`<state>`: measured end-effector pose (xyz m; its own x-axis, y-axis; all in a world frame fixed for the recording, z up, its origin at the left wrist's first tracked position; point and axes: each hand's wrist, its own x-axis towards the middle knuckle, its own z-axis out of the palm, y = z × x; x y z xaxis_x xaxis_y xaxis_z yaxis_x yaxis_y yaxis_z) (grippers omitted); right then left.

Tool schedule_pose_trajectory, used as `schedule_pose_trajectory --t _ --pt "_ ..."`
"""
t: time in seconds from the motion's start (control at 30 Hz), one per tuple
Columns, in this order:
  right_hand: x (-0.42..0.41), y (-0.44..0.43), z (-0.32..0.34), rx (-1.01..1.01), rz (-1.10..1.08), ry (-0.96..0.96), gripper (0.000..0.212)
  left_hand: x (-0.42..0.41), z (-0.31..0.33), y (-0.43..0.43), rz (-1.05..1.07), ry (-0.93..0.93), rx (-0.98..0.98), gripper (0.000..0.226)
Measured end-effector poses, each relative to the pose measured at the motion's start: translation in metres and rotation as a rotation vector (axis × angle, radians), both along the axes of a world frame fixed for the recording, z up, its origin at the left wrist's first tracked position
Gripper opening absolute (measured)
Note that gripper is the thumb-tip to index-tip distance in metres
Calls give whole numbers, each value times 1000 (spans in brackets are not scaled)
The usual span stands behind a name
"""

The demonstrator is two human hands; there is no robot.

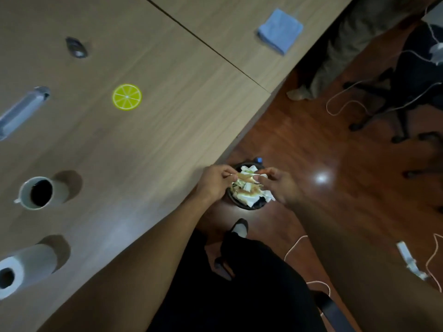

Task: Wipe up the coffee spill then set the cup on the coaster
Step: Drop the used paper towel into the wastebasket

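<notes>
A white cup (36,193) of dark coffee stands on the wooden table (148,130) at the left. The lime-slice coaster (127,96) lies further back, apart from the cup. Beyond the table's edge, my left hand (213,182) and my right hand (279,184) both pinch a coffee-stained paper towel (247,176) above a small black bin (249,204) on the floor. The bin holds several crumpled stained towels. No spill shows on the tabletop.
A paper towel roll (21,269) stands at the near left. A folded blue cloth (279,31) lies at the far right of the table. A silver tube (21,111) and a dark small object (76,47) lie at the left. Chair legs and white cables cross the floor.
</notes>
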<state>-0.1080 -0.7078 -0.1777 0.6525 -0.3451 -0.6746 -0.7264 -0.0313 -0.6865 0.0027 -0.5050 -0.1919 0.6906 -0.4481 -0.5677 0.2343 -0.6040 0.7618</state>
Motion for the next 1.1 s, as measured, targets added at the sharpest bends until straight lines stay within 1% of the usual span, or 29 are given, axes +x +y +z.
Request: schedule_pose_trajectory --t 0.03,0.1,0.13,0.23,0.27,0.3,0.37,0.43,0.47,0.53,0.6,0.63,0.73,0.8,0.87,0.93,1.03,1.1 --pt "-7 -8 -12 6 -16 12 7 -5 -13 -9 -11 9 16 7" --pt "-18 -20 -32 -14 -29 22 17 -13 -33 -24 -29 19 30 12" --pt "-24 -27 -42 -45 -26 27 22 -18 -42 -32 -58 15 40 20" --pt "-39 -47 -64 -139 21 52 39 -25 -55 -43 -204 -11 142 63" --pt "-43 -53 -69 -159 33 61 46 -25 -55 -45 -240 -14 163 73" --pt "-45 -58 -73 -177 34 73 52 -25 -56 -44 -260 -3 169 77" --pt "-45 -66 -72 -174 4 81 54 -22 -54 -45 -283 0 176 73" --pt "-40 -61 -72 -143 28 86 51 -21 -52 -36 -255 -16 203 61" --pt "-40 -61 -72 -135 19 89 49 -21 -52 -34 -263 -18 213 59" --pt "-35 -58 -71 -123 7 78 42 -19 -50 -31 -266 -18 217 61" --pt "-22 -47 -54 -95 26 65 31 -14 -36 -21 -247 -28 207 57" --pt "-13 -39 -44 -93 42 53 29 -10 -30 -14 -219 -34 200 53" --pt "19 -13 -11 -98 130 15 33 3 -4 7 -112 -24 169 45" --pt "40 10 6 -49 162 -7 34 12 12 30 -30 -10 129 39" --pt "61 31 19 -20 205 -29 32 20 26 54 49 -3 79 40" --pt "83 56 31 -21 287 -63 27 29 43 83 117 -24 80 41" --pt "117 97 44 -6 394 -96 25 42 68 132 223 -55 81 28" --pt "140 126 51 -8 466 -111 24 49 81 165 296 -86 96 26"
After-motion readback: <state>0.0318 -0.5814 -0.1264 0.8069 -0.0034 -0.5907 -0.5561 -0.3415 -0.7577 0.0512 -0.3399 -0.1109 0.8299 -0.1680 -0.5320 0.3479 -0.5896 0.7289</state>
